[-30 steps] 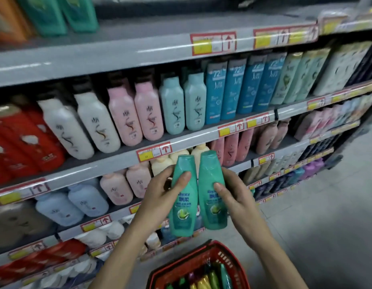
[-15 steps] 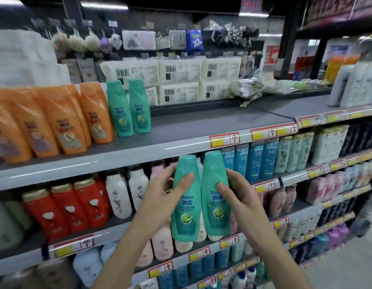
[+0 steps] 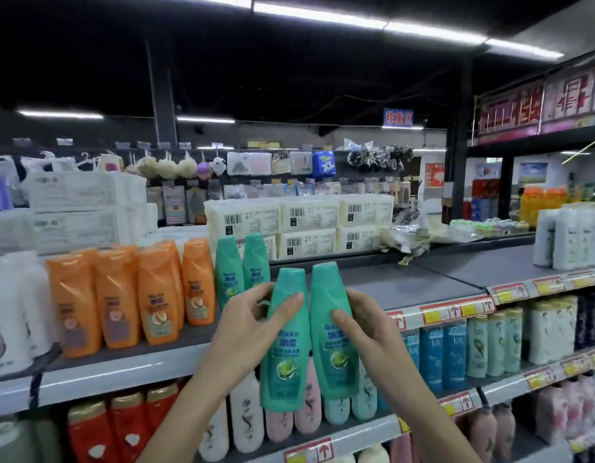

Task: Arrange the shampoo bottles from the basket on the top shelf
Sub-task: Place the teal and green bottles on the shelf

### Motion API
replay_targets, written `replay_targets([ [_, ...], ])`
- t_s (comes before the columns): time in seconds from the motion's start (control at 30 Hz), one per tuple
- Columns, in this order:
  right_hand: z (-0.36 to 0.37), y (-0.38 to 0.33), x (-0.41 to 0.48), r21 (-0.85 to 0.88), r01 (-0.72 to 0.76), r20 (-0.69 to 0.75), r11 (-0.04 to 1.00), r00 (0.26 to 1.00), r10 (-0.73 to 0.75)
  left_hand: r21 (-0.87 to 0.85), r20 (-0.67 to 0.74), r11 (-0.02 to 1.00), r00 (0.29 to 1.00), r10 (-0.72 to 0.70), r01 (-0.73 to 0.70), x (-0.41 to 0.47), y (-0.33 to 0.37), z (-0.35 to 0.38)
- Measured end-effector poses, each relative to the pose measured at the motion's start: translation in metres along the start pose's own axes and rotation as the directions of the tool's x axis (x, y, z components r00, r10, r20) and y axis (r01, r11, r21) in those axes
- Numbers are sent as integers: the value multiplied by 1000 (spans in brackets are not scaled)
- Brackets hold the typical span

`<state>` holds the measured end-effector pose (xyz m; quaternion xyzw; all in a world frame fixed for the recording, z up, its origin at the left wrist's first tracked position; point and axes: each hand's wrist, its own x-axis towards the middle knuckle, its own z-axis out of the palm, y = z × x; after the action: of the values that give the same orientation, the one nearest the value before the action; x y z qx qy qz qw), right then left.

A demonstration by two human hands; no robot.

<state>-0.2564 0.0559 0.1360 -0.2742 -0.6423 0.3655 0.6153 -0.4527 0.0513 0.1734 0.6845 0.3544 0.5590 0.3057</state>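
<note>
Shampoo bottles [image 3: 284, 345], both green, are upright and touching before the top shelf [image 3: 406, 285] edge. The left grip [image 3: 246, 329] curls round the left bottle [image 3: 282, 369] from 9 o'clock, the right grip [image 3: 366, 325] round the right bottle [image 3: 333, 345] from 3 o'clock. Two matching bottles [image 3: 229, 269] stand on the shelf at 11 o'clock.

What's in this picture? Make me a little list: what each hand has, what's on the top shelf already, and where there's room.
left hand: grips a green shampoo bottle, upright
right hand: grips a second green bottle, upright, beside the first
top shelf: already has two matching green bottles, right of the orange bottles
free room: bare shelf to the right of those green ones
held bottles: in front of the shelf, not yet set down
</note>
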Motion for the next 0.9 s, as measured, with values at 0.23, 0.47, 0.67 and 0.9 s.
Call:
replay_targets([
  [0.23, 20, -2, 54, -11, 11, 55, 1000, 998, -10, 100, -60, 994, 997, 39, -33, 42, 11, -35],
  [0.47, 41, 13, 114, -14, 21, 40, 1000, 999, -20, 320, -137, 947, 989, 57, -10, 86, 9, -68],
  [0.67, 53, 35, 152, -38, -48, 69, 998, 996, 51, 526, -143, 846, 990, -17, 91, 116, 1, -84],
  [0.9, 69, 64, 165, -169, -110, 22, 979, 993, 115, 697, -191, 706, 981, 13, 127, 137, -28, -92],
])
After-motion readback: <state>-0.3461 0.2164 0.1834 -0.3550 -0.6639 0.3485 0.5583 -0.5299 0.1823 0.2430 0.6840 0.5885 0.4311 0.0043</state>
